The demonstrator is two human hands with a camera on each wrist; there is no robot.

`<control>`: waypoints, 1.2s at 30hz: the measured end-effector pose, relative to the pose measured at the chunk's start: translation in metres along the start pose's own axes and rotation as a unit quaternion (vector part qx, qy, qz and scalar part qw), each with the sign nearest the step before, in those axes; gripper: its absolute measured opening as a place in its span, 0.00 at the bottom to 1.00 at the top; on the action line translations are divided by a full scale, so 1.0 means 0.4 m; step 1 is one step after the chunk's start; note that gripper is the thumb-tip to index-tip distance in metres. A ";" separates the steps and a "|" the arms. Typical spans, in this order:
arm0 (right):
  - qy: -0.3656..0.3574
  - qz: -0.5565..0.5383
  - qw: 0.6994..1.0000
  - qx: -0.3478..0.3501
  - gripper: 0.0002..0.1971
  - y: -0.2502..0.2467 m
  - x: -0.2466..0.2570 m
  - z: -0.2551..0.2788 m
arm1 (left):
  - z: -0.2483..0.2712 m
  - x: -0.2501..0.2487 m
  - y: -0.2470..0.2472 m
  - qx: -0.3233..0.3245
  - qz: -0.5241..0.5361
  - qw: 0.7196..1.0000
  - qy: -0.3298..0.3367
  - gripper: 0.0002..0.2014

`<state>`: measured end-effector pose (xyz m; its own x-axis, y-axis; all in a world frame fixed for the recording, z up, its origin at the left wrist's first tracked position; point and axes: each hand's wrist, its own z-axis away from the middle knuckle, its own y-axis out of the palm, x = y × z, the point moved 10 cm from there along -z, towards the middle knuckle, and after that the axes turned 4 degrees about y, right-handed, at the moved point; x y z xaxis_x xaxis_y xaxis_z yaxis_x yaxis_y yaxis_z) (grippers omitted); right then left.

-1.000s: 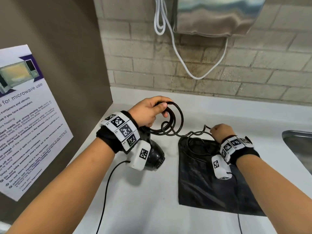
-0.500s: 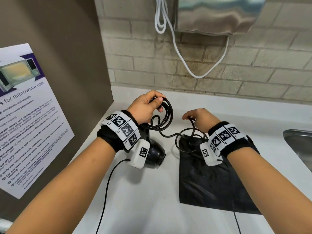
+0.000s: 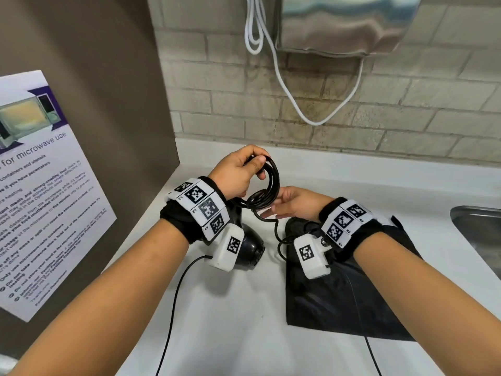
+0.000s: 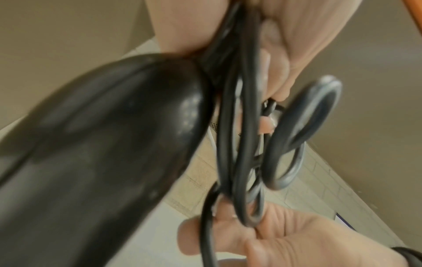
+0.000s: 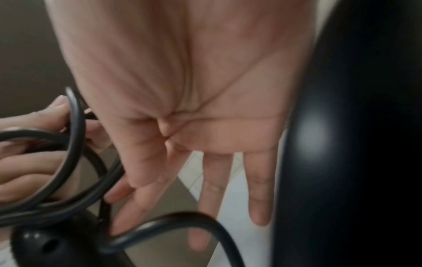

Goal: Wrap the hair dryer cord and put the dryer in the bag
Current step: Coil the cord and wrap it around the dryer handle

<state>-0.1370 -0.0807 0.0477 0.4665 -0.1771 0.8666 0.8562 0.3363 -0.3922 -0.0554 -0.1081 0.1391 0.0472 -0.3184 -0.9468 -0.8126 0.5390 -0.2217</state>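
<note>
Now my left hand (image 3: 238, 173) curls its fingers around the coiled cord (image 3: 267, 185) above the dryer (image 3: 250, 249), while my right hand (image 3: 294, 203), fingers straight, touches the coil at three o'clock.

At frame centre the hair dryer (image 3: 250, 249) lies on the counter (image 3: 235, 321) left of the bag (image 3: 339, 289), cord coils (image 3: 267, 191) above them, sink (image 3: 479, 229) at right edge.

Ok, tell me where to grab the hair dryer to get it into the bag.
Probably the handle, from above. The hair dryer lies on the counter under the left hand, its handle rising toward the coiled cord. The bag lies flat to its right.
</note>
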 end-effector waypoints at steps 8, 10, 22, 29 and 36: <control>-0.034 -0.050 0.998 0.022 0.17 0.029 0.029 0.001 | 0.001 -0.003 0.011 0.015 0.002 1.000 -0.006 0.12; -0.043 -0.048 0.998 0.004 0.13 0.023 0.039 0.003 | 0.003 -0.002 0.017 0.022 0.004 1.000 -0.008 0.11; 0.235 0.332 0.862 -0.302 0.13 -0.286 -0.158 0.081 | 0.016 -0.008 0.009 0.033 0.000 0.999 -0.009 0.13; 0.240 0.372 0.848 -0.291 0.15 -0.265 -0.148 0.069 | 0.015 -0.017 0.032 0.069 -0.051 0.996 0.016 0.13; -0.194 -0.055 0.963 -0.179 0.12 -0.133 0.149 0.091 | 0.008 -0.030 0.023 0.054 -0.107 0.992 0.037 0.10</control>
<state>-0.1628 -0.0754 0.1313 0.3103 0.1890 0.9317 0.9497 -0.0173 -0.3128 -0.0615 -0.0971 0.1476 0.1668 -0.4889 -0.8562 -0.7213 0.5315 -0.4440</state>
